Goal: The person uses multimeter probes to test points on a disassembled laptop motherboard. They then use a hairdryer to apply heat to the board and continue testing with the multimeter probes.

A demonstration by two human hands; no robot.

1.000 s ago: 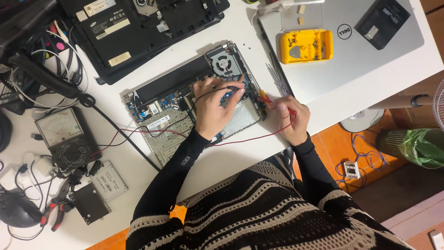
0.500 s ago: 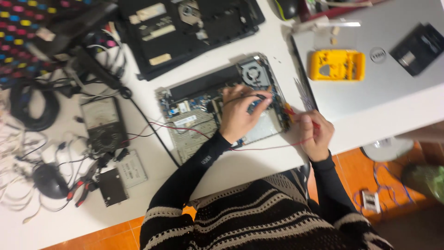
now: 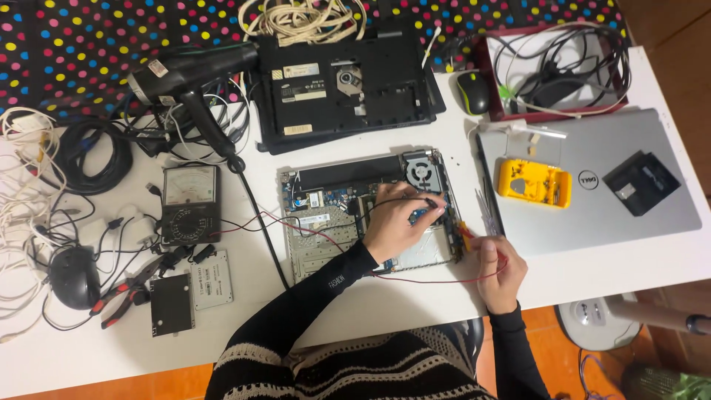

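An opened laptop base with bare circuit board and fan lies on the white table. My left hand rests on the board and pinches a black test probe whose tip touches the board near the fan. My right hand sits at the laptop's right edge and grips a red test probe. Red and black leads run left to an analog multimeter.
A second dismantled black laptop lies behind. A closed silver laptop on the right carries a yellow case and a black box. A hair dryer, cables, two drives, pliers and mice lie on the left.
The view has swung up and left, so more of the table's back and left shows. Both hands stay at the open laptop with their probes.
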